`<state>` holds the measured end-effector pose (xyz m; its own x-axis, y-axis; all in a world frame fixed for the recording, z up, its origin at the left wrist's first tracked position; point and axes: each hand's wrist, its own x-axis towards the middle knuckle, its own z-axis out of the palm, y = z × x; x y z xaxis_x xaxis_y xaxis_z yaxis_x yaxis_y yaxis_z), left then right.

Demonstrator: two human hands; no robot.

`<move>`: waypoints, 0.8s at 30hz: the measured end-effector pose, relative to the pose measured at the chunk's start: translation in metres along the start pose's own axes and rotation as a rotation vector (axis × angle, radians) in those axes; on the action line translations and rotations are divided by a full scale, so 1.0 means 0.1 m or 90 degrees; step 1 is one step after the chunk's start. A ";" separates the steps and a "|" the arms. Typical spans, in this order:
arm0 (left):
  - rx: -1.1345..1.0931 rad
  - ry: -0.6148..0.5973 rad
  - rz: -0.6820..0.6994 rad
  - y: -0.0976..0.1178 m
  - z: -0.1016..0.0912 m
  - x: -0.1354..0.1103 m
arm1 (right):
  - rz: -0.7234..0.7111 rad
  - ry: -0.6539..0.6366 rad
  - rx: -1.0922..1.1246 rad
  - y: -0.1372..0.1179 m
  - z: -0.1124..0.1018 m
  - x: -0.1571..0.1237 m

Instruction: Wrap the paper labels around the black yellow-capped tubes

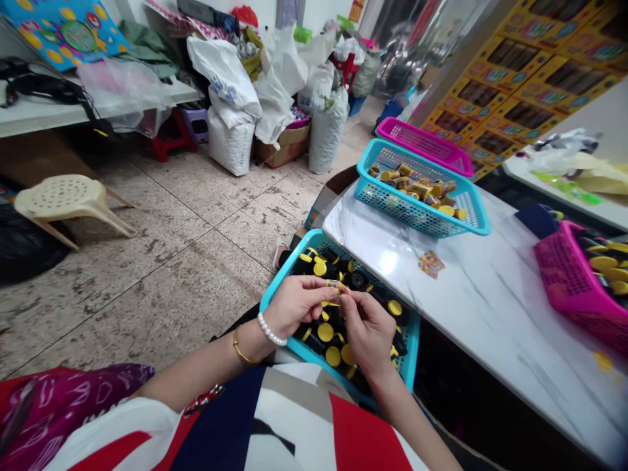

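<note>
My left hand (299, 302) and my right hand (367, 327) meet over a blue plastic basket (415, 366). Between their fingertips is a small yellow printed label (336, 285), pinched from both sides. Below the hands the basket is full of small black containers with yellow caps (325, 331). A pearl bracelet (269, 330) and a gold bangle (239, 347) are on my left wrist. Printed labels (432, 264) lie on the marble-patterned table (392, 258) to the right.
A second blue basket (417, 219) with yellow-wrapped pieces stands on the table, a pink basket (426, 145) behind it. Another pink basket (554, 261) holds yellow-capped containers at the right. Stacked yellow boxes (490, 91) rise behind. A cream stool (63, 196) and white sacks (230, 137) stand left.
</note>
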<state>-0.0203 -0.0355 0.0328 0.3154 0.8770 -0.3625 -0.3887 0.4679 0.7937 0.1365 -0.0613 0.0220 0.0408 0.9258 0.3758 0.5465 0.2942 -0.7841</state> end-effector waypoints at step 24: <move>-0.071 0.038 0.006 0.09 -0.16 0.15 | 0.058 -0.231 0.005 0.04 -0.46 0.00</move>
<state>-0.0328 -0.0162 0.0263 0.2608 0.8845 -0.3868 -0.4857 0.4665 0.7392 0.1774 -0.0713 0.0414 -0.2117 0.9716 0.1061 0.5475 0.2078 -0.8106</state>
